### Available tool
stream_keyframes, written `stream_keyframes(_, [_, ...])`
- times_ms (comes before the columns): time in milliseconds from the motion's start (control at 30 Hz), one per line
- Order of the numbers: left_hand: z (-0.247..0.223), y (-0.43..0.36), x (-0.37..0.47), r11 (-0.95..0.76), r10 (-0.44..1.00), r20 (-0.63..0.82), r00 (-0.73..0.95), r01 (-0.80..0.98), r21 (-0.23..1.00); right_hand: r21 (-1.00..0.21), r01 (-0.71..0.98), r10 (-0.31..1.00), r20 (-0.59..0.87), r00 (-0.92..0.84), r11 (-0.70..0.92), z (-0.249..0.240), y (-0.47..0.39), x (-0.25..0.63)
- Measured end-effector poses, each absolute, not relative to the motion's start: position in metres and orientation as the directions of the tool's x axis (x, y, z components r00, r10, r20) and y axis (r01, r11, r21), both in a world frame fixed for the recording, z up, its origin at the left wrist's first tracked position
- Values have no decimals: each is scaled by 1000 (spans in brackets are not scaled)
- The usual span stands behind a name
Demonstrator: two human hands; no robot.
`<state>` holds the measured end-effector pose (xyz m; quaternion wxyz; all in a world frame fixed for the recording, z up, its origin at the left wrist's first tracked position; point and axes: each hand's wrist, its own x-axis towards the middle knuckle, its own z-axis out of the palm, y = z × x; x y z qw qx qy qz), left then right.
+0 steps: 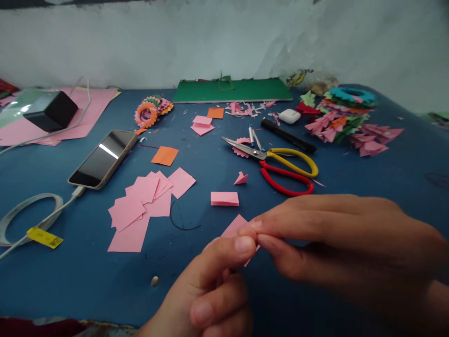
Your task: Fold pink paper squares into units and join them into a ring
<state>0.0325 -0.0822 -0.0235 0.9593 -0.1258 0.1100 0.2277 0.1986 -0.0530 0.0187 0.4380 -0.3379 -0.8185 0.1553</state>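
The held paper is plain pink, like the loose pieces and the folded strip; two small squares are orange. The bench is deep blue. The scissors have one yellow handle, one red, and grey blades. One ring stack mixes orange, pink and green; the paper pile adds red and a turquoise ring. The board is green, the pen black, the small case white, the tag yellow with dark print.

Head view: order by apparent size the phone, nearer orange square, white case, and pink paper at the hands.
1. Phone
2. Nearer orange square
3. White case
Unsure: pink paper, partly behind left hand.
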Motion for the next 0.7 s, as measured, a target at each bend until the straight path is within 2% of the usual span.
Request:
stream_keyframes(167, [-22,-85,34,875,428,-246,870,-467,-129,-524,437,681,592,-431,731,17,-55,203])
stream_keyframes(467, [-28,-87,34,854,476,-147,867,-495,-161,-573,407,702,605,-376,712,11,-56,200])
stream_keyframes(667, [-25,-86,32,867,463,-123,878,-477,-141,-594,343,686,616,-387,727,12,-53,200])
stream_keyframes(700, [-26,-85,32,892,430,-82,899,-437,-112,-601,328,684,612,-396,729,13,-53,201])
